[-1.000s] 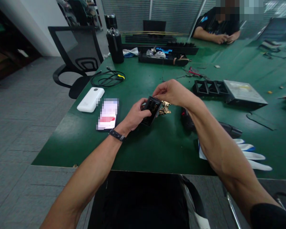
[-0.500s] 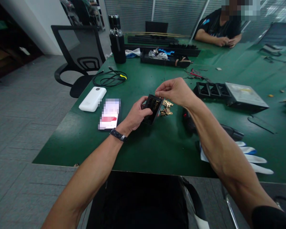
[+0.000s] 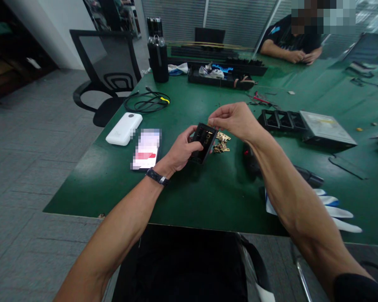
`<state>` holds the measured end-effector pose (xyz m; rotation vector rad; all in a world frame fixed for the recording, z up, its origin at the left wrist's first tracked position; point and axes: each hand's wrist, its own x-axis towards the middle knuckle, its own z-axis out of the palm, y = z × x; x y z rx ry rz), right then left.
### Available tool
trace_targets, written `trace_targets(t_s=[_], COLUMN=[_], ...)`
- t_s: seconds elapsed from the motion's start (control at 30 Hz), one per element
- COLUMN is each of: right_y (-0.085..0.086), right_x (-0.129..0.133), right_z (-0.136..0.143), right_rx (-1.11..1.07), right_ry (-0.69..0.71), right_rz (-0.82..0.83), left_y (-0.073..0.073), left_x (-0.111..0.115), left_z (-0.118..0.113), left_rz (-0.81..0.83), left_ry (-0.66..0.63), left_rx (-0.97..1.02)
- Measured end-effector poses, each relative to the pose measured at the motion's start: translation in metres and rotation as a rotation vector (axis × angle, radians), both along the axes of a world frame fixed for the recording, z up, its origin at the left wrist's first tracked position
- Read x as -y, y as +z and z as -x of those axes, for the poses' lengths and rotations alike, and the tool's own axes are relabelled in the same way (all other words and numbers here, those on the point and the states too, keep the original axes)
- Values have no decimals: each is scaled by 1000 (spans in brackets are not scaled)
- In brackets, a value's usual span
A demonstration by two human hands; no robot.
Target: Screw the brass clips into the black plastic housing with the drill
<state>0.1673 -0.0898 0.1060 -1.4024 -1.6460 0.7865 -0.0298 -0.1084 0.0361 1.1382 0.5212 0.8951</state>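
My left hand point(image 3: 182, 152) grips a small black rectangular housing point(image 3: 205, 136), thumb laid across its open face. Gold-coloured pieces show inside the housing. At its upper right corner, the thumb and fingers of my right hand point(image 3: 236, 119) are pinched together. Whatever they hold, if anything, is too small to make out. Just right of the housing, a small heap of brass-coloured metal pieces point(image 3: 222, 143) lies on the green table point(image 3: 189, 197). A black tool with a red light point(image 3: 249, 161) rests partly hidden under my right forearm.
Left of my hands are a phone point(image 3: 147, 149), a white power bank point(image 3: 124, 128) and a coiled cable point(image 3: 145, 102). A black bottle point(image 3: 158, 58) and a parts tray point(image 3: 220, 80) stand behind. At right are black frames point(image 3: 282, 121), a metal-topped box point(image 3: 329, 126) and gloves point(image 3: 342, 212). Another person sits opposite.
The camera view has shifted slightly, so everything sits a little differently in the picture. Both hands keep nearly the same pose at the housing.
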Motion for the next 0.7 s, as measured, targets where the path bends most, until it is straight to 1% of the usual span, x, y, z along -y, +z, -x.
trace_targets(t_s=[0.17,0.4,0.6,0.7], right_y=[-1,0,2,2], right_x=[-2,0,2,2], right_z=[1,2,3,2], right_rx=[-23,44,125,111], right_ry=[-1,29,56,59], right_rz=[-10,35,-34,-40], left_y=[1,-2,-5,-4], left_x=[1,1,-1,-2], left_z=[0,0,0,2], left_rz=[13,25,28,23], left_ry=[0,0,6,16], left_rx=[7,11,2,10])
